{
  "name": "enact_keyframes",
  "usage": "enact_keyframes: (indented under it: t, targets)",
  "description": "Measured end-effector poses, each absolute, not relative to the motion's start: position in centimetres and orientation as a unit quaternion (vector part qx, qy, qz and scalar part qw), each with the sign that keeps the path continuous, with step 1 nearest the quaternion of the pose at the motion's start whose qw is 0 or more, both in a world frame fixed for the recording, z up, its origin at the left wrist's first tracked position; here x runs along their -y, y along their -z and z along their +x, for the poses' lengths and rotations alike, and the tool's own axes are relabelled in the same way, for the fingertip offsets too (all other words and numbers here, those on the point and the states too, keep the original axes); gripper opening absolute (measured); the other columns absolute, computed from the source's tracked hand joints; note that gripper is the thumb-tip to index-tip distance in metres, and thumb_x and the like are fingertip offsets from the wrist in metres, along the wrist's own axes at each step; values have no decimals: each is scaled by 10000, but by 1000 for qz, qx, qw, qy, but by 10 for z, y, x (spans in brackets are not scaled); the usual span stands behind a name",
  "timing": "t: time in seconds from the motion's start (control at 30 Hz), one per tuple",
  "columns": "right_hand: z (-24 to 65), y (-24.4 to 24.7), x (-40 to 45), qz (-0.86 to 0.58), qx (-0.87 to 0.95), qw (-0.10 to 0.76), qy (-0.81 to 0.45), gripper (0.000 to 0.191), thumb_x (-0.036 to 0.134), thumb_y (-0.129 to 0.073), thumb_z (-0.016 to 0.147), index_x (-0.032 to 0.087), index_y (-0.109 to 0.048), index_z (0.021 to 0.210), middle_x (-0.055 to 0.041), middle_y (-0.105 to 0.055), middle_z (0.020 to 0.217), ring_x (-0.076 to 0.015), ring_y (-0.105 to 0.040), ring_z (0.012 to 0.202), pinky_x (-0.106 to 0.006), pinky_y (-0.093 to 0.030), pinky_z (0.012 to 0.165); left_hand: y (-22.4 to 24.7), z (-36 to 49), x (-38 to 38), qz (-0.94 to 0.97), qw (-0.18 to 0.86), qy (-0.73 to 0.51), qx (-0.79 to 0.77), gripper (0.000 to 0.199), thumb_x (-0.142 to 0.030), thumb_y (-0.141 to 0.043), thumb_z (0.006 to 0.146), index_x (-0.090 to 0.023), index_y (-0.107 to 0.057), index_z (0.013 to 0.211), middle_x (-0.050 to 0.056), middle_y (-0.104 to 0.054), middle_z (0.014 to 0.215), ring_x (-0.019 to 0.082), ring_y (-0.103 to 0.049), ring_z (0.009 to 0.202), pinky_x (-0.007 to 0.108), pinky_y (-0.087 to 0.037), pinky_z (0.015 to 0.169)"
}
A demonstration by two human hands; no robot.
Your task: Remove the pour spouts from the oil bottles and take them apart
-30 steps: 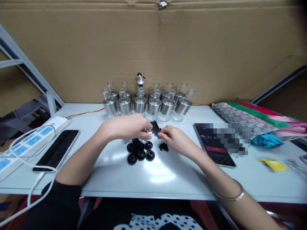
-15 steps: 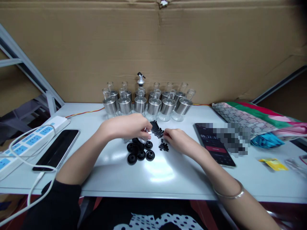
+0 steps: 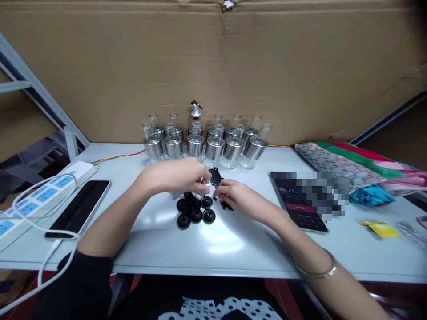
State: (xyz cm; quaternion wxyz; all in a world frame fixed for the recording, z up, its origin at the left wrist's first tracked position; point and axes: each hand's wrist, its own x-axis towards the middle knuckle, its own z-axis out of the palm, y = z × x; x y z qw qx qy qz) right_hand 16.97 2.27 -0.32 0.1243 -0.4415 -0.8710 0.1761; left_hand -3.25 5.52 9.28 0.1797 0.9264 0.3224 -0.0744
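Observation:
My left hand is closed on a small silver-white part, just above a group of round black caps. To the right, my right hand has its fingers bent down over the small black pieces, which it partly covers. Its fingertips look pressed together, and anything between them is too small to make out. Thin black tubes lie just behind my right fingers. Glass bottles with steel sleeves stand in two rows behind my hands.
One back bottle carries a silver pourer. On the left lie a power strip, a white cable and a dark phone. A lit phone, patterned bag and yellow packet are at the right. Cardboard stands behind.
My right hand has moved left, toward my left hand, and now covers part of the small black pieces and tubes. My left hand has stayed in place.

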Motion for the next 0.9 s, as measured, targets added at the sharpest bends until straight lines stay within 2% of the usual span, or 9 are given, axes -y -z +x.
enact_keyframes:
  t: [0.23,0.67,0.9]
  targets:
    - [165,3,-21,-417,887,112,-166,419,-74,-399,719,142,-700,912,-70,-629,844,-172,-556,783,-287,-444,727,-93,-32,-56,926,181,75,-324,235,-331,-513,854,-175,-554,684,-16,-505,585,101,-415,517,242,-245,512]
    - [166,11,-26,-443,875,124,-149,316,26,-437,822,127,-697,970,-104,-693,937,-207,-615,888,-324,-471,822,-93,-33,-55,926,187,71,-320,255,-330,-507,844,-164,-526,651,-13,-492,577,94,-397,502,247,-229,501]
    - [166,10,-28,-479,861,114,-129,251,75,-474,838,124,-714,896,-114,-683,914,-218,-619,866,-322,-471,803,-95,-33,-55,926,186,70,-320,257,-321,-504,841,-165,-509,637,-17,-462,575,97,-379,508,251,-224,507]
